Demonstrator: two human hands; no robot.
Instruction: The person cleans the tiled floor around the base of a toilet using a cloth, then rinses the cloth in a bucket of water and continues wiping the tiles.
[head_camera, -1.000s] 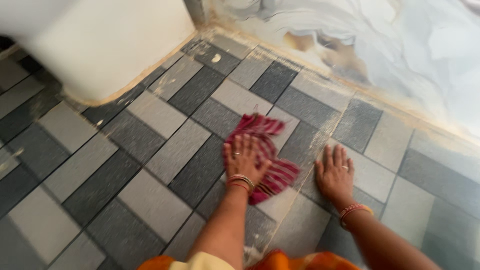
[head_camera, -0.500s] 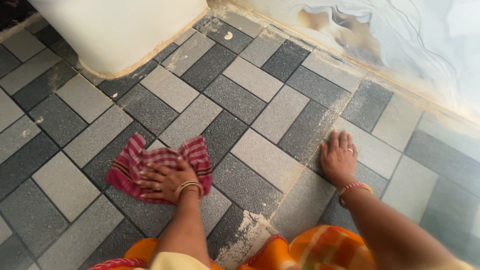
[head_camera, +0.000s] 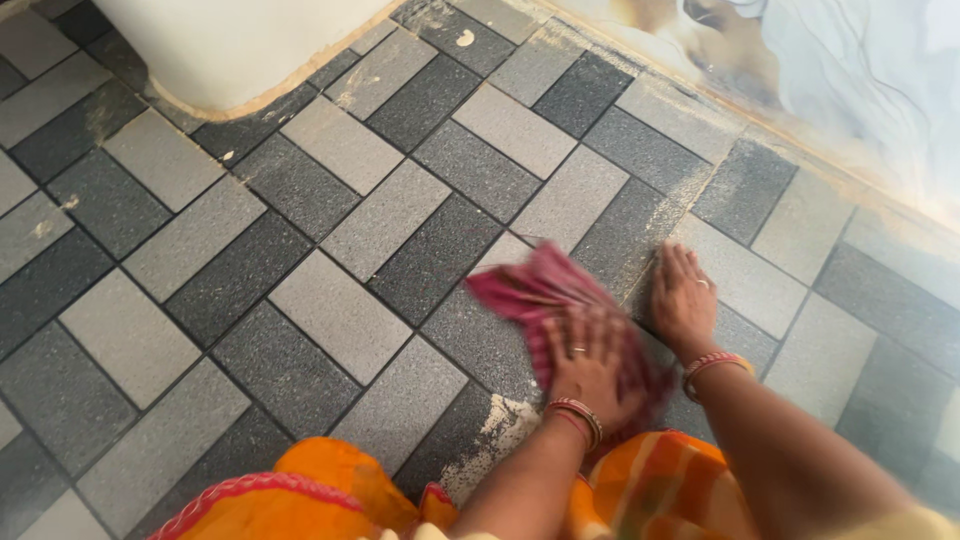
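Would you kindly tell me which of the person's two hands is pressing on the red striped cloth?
The left hand presses flat on the red striped cloth; the right hand rests bare on the grey tiled floor beside it.

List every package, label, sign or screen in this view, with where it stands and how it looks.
None in view: no package, label, sign or screen.
Only a red striped cloth under the left hand, on the grey tiled floor.
The right hand lies flat on the tiles beside it.
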